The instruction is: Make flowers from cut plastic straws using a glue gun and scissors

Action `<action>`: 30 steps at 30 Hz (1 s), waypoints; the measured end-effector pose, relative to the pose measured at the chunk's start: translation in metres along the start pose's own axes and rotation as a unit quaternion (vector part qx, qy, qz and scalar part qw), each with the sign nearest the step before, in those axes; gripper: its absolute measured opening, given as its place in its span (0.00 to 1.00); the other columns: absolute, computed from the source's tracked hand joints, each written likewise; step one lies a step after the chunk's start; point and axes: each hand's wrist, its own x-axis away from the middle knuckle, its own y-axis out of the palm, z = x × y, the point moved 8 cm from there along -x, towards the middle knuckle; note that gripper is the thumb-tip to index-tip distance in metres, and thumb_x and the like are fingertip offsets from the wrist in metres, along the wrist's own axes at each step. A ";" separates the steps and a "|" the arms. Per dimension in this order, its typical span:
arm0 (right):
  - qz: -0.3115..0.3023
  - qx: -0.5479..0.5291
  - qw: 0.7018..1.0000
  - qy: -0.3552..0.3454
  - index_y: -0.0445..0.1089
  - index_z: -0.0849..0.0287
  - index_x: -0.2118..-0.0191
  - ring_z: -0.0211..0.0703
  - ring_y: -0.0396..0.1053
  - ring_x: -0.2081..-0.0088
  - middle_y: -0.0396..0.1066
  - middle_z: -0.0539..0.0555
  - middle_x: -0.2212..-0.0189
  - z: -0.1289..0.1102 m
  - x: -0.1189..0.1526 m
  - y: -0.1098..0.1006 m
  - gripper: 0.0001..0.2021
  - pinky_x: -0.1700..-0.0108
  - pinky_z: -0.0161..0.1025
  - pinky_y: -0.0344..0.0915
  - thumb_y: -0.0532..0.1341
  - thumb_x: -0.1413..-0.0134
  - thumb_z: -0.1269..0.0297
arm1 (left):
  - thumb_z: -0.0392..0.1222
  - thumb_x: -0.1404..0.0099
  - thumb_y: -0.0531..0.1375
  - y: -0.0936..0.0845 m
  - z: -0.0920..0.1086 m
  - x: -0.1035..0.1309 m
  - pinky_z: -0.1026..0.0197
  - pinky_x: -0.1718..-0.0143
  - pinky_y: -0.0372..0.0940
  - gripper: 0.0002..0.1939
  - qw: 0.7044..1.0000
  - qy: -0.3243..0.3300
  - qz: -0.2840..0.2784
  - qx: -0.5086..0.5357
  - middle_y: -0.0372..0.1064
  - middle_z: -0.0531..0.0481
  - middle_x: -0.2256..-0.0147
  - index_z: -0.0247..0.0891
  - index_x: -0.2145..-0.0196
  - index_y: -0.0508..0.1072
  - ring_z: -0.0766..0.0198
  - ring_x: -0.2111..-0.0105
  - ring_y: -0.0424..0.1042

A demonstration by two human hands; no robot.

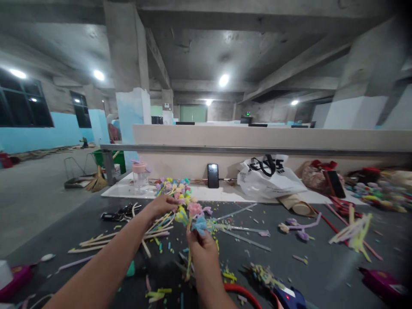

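My right hand (202, 244) is closed around the stem of a small bunch of fuzzy pipe-cleaner flowers. A pink flower (194, 209), a blue flower (199, 225) and a yellow one (181, 215) show above its fingers. My left hand (165, 202) reaches to the near edge of a pile of colourful pipe-cleaner flowers (178, 189). Its fingers are bent together there; what they pinch is hidden among the blooms. Below that wrist lie several pale pipe-cleaner stems (99, 242).
Cut scraps litter the dark tabletop. A glue gun (286, 296) lies front right, near purple flowers (299, 227). Along the back stand a jar (140, 178), a phone (213, 176) and a white plastic bag (270, 176). Keys (120, 213) lie at the left.
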 end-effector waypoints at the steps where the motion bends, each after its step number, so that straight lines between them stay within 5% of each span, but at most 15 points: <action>1: -0.004 0.021 0.999 -0.024 0.73 0.60 0.72 0.41 0.65 0.72 0.70 0.49 0.76 -0.007 0.001 0.000 0.09 0.68 0.34 0.60 0.62 0.58 0.59 | 0.42 0.48 0.63 0.008 0.006 0.019 0.59 0.71 0.66 0.12 0.997 0.013 -0.056 0.045 0.72 0.49 0.72 0.32 0.68 0.74 0.61 0.72 0.70; 4: -0.024 0.103 0.985 -0.136 0.74 0.58 0.67 0.44 0.67 0.67 0.72 0.52 0.72 -0.033 0.009 0.006 0.10 0.65 0.35 0.62 0.60 0.54 0.60 | 0.44 0.54 0.66 0.027 0.026 0.075 0.59 0.68 0.66 0.17 0.973 0.052 -0.143 0.175 0.74 0.47 0.70 0.33 0.66 0.75 0.59 0.69 0.71; 8: -0.064 0.123 0.971 -0.195 0.74 0.57 0.66 0.45 0.67 0.67 0.73 0.53 0.68 -0.048 0.019 0.018 0.09 0.63 0.37 0.62 0.59 0.51 0.62 | 0.50 0.50 0.63 0.045 0.051 0.115 0.58 0.58 0.62 0.23 0.913 0.103 -0.104 0.381 0.73 0.46 0.63 0.37 0.58 0.72 0.59 0.63 0.70; 10: -0.074 0.125 0.972 -0.186 0.75 0.56 0.68 0.44 0.66 0.70 0.72 0.52 0.71 -0.048 0.021 0.022 0.08 0.65 0.37 0.62 0.59 0.52 0.63 | 0.41 0.55 0.67 0.049 0.052 0.119 0.58 0.58 0.62 0.20 0.804 0.089 -0.048 0.586 0.73 0.44 0.66 0.35 0.62 0.74 0.57 0.63 0.71; 12: -0.084 0.137 0.970 -0.180 0.75 0.55 0.69 0.43 0.65 0.72 0.71 0.51 0.75 -0.047 0.023 0.025 0.07 0.66 0.36 0.61 0.60 0.54 0.63 | 0.38 0.53 0.67 0.055 0.052 0.119 0.59 0.58 0.62 0.18 0.772 0.092 -0.025 0.629 0.73 0.45 0.68 0.34 0.62 0.74 0.57 0.63 0.71; 17: -0.105 0.189 0.961 -0.172 0.73 0.57 0.70 0.41 0.63 0.75 0.69 0.50 0.77 -0.047 0.022 0.027 0.06 0.71 0.34 0.59 0.62 0.56 0.62 | 0.38 0.50 0.65 0.048 0.038 0.118 0.62 0.63 0.63 0.13 0.745 0.084 -0.009 0.662 0.74 0.46 0.69 0.34 0.64 0.75 0.60 0.65 0.71; 20: -0.081 0.198 0.955 -0.205 0.68 0.57 0.61 0.40 0.63 0.72 0.68 0.51 0.71 -0.055 0.023 0.022 0.13 0.68 0.35 0.61 0.62 0.55 0.65 | 0.39 0.50 0.65 0.042 0.029 0.120 0.64 0.68 0.63 0.11 0.741 0.060 -0.026 0.669 0.74 0.47 0.71 0.34 0.67 0.75 0.63 0.70 0.71; 23: -0.129 0.187 0.938 -0.263 0.63 0.53 0.52 0.41 0.63 0.69 0.65 0.53 0.63 -0.065 0.030 0.028 0.19 0.64 0.38 0.62 0.61 0.54 0.67 | 0.39 0.49 0.65 0.045 0.025 0.125 0.68 0.77 0.60 0.09 0.742 0.028 -0.053 0.667 0.73 0.48 0.73 0.33 0.69 0.75 0.68 0.76 0.68; 30: -0.163 0.190 0.919 -0.304 0.70 0.54 0.59 0.46 0.63 0.62 0.65 0.55 0.61 -0.081 0.039 0.036 0.11 0.59 0.40 0.60 0.60 0.51 0.68 | 0.39 0.51 0.66 0.051 0.025 0.127 0.74 0.88 0.45 0.09 0.749 0.003 -0.069 0.659 0.64 0.54 0.81 0.31 0.73 0.74 0.78 0.86 0.55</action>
